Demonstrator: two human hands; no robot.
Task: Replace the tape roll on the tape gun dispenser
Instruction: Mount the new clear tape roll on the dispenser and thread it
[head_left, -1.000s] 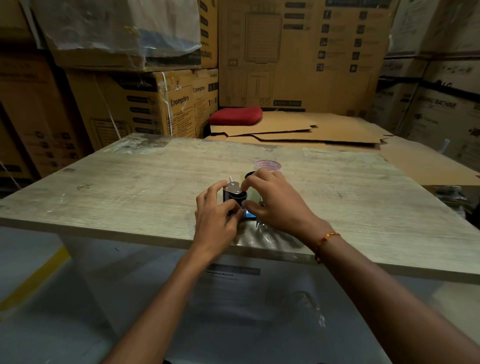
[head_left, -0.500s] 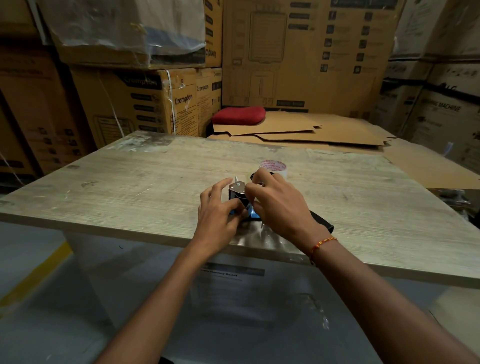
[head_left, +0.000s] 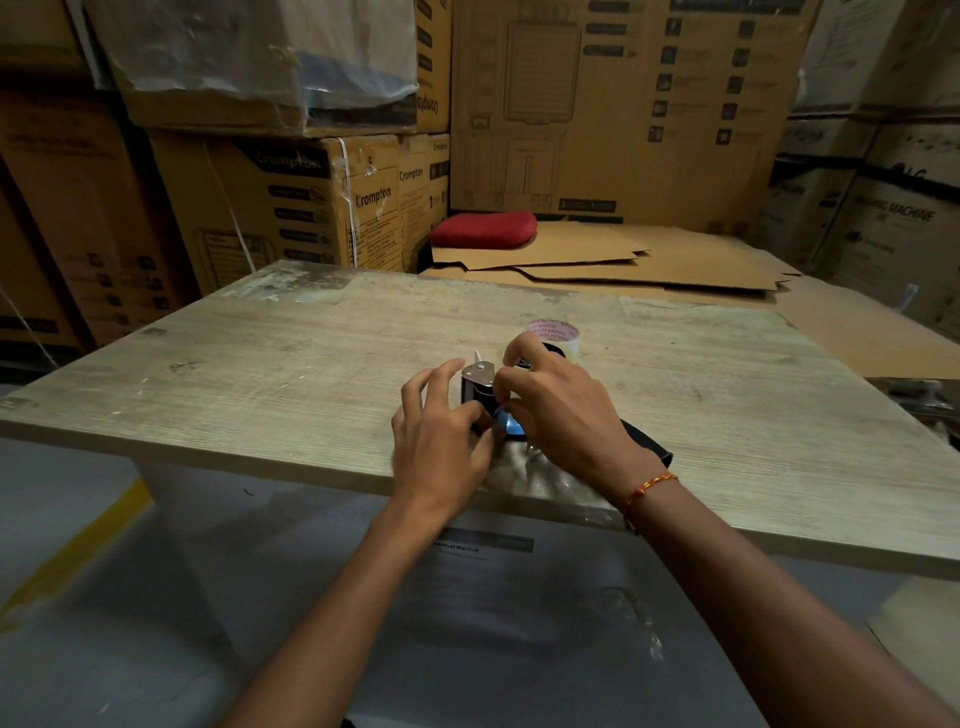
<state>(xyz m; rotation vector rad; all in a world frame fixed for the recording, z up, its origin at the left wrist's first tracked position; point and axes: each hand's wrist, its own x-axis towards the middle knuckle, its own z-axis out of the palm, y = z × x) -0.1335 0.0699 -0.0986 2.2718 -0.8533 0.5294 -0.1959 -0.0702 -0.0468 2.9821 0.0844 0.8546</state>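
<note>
A tape gun dispenser (head_left: 480, 382) with a metal front plate and a black handle lies on the wooden table (head_left: 291, 358) near its front edge. A clear tape roll (head_left: 553, 332) with a red-printed core sits at its far end, partly behind my right hand. Resting on the near left side of the dispenser, my left hand (head_left: 441, 441) pinches it with thumb and fingers. My right hand (head_left: 558, 410) grips the dispenser from above, fingertips at the metal plate. Loose clear tape lies crumpled beneath my right wrist. Most of the dispenser body is hidden by both hands.
Stacked cardboard cartons (head_left: 291, 202) wall in the left, back and right. Flattened cardboard sheets (head_left: 623, 260) and a red cushion (head_left: 483, 228) lie behind the table. A white plastic-wrapped box (head_left: 519, 597) stands under the table.
The view has shifted slightly and the tape roll shows more beyond my right hand. Both hands stay on the dispenser, with small finger movements at the metal plate.
</note>
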